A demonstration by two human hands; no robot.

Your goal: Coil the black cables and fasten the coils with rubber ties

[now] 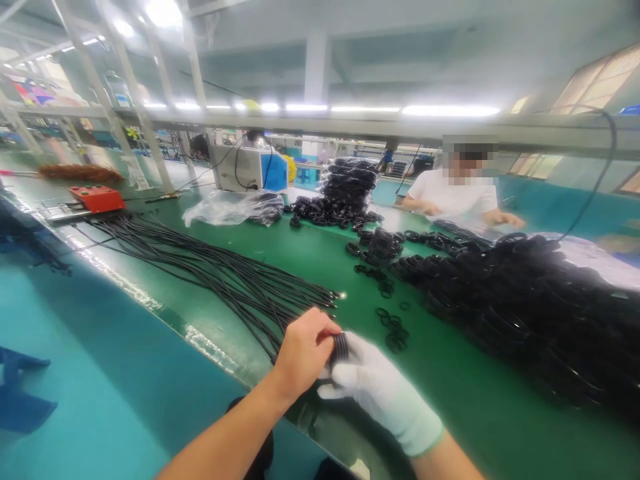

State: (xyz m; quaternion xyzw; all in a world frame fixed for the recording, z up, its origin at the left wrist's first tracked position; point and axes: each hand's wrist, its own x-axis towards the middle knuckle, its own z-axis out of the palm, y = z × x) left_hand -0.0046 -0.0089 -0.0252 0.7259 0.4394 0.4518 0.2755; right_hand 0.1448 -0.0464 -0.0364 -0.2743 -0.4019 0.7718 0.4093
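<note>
A small black coil (341,347) of several side-by-side loops sits between my two hands, just above the near edge of the table. My left hand (303,348), bare, pinches it from the left with thumb and fingers. On the other side, my right hand (373,383) in a white glove has its fingers closed round it. The coil's lower part is hidden by the fingers. Just beyond my left hand end several long black cables (215,263), laid out in a bundle with shiny tips.
A big heap of black coils (505,307) fills the right side of the green table (300,253). Loose black rings (393,327) lie nearer. A red box (97,199) stands at far left. Across the table is a person in a white shirt (453,193).
</note>
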